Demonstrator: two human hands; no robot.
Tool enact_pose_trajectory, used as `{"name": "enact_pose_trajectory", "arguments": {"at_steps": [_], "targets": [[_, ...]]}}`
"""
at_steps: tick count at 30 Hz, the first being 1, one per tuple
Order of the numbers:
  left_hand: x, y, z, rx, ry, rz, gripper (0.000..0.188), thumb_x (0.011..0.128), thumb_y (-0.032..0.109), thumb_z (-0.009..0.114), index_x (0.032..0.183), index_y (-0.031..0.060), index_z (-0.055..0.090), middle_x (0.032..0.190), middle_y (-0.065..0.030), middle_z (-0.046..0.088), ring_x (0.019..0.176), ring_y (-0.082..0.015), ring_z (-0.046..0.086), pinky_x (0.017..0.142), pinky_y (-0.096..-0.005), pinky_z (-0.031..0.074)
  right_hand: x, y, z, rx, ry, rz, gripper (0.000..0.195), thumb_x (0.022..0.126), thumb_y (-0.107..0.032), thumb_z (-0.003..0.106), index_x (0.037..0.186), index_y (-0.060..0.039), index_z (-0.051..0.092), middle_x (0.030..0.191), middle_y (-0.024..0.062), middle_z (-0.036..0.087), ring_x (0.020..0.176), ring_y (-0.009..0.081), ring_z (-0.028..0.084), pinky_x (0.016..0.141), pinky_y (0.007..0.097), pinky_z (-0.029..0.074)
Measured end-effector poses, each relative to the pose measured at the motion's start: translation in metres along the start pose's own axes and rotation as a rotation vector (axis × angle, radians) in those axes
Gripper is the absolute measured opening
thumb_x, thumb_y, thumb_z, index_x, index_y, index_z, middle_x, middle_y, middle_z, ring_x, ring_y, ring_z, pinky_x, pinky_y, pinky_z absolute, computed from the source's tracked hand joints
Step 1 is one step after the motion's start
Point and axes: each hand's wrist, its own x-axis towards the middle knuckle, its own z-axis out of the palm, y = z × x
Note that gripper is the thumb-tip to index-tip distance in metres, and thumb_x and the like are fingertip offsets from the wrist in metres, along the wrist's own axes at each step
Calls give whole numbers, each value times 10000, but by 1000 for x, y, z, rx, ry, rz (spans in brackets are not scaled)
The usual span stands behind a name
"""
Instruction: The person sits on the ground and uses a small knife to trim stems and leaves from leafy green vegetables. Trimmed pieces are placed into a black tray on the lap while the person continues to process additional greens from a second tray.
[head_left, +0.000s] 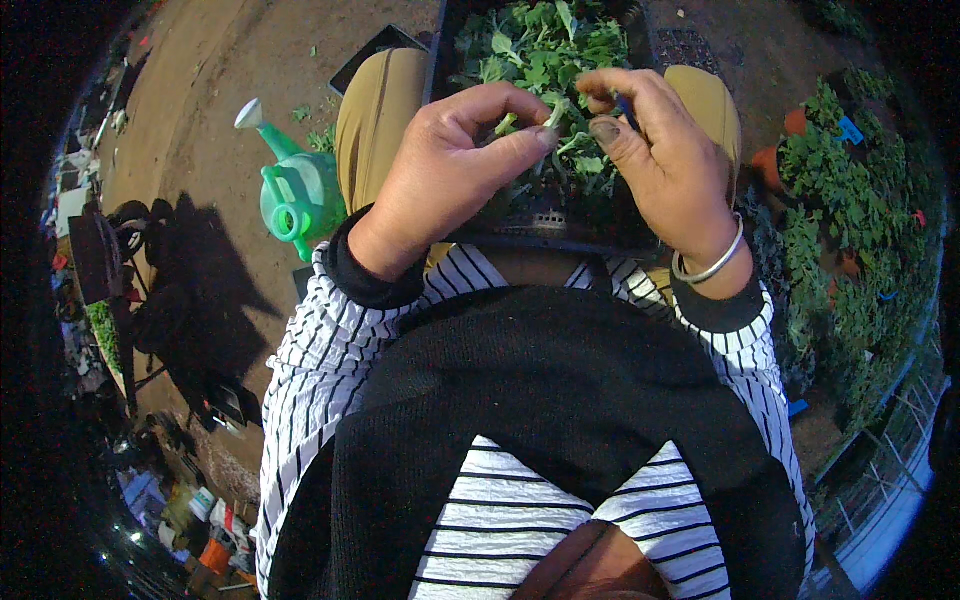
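Observation:
My left hand (472, 146) pinches a small green plant cutting (556, 114) between thumb and forefinger, with another pale stem end showing behind the fingers. To its right, my right hand (651, 139) has its fingers curled around a small dark blue object (624, 109), which is mostly hidden; its kind cannot be told. Both hands are over a black plastic tray (525, 241) heaped with leafy green cuttings (536, 49). The tray lies between my knees.
A green watering can (304, 191) stands on the bare soil at the left. Black trays (379, 52) and a cell tray (684, 49) lie beyond my knees. Potted leafy plants (847, 217) crowd the right side. Mixed containers and litter line the far left edge.

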Motion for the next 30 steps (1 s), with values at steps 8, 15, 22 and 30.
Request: {"name": "enact_pose_trajectory", "arguments": {"at_steps": [8, 15, 22, 30], "targets": [[0, 1, 0, 191, 59, 104, 220, 839, 111, 693, 1036, 14, 704, 941, -84, 695, 881, -145, 644, 786, -266, 491, -5, -8, 0, -111, -26, -43, 220, 913, -169, 615, 1112, -76, 623, 933, 142, 618, 820, 356, 624, 679, 408, 496], [-1, 0, -1, 213, 60, 124, 202, 828, 101, 701, 1008, 11, 709, 934, -88, 692, 878, -166, 651, 786, -274, 492, -6, -11, 1, -240, -62, -42, 228, 934, -135, 590, 1156, -99, 625, 945, 119, 614, 839, 318, 617, 699, 330, 482], [-3, 0, -9, -128, 55, -30, 200, 882, 111, 654, 1059, 19, 674, 960, -67, 689, 835, -103, 603, 739, -227, 467, -4, 3, -1, -315, -56, -30, 263, 915, -50, 561, 1166, -104, 615, 951, 136, 616, 867, 336, 626, 720, 342, 491], [-1, -4, -58, -632, 155, 90, 301, 1013, 158, 435, 1230, -34, 518, 1155, -157, 607, 1059, -213, 573, 951, -329, 455, 11, 23, 7, -229, -153, -27, 223, 870, -145, 601, 1085, -97, 630, 980, 149, 633, 865, 390, 619, 717, 450, 509]]}}
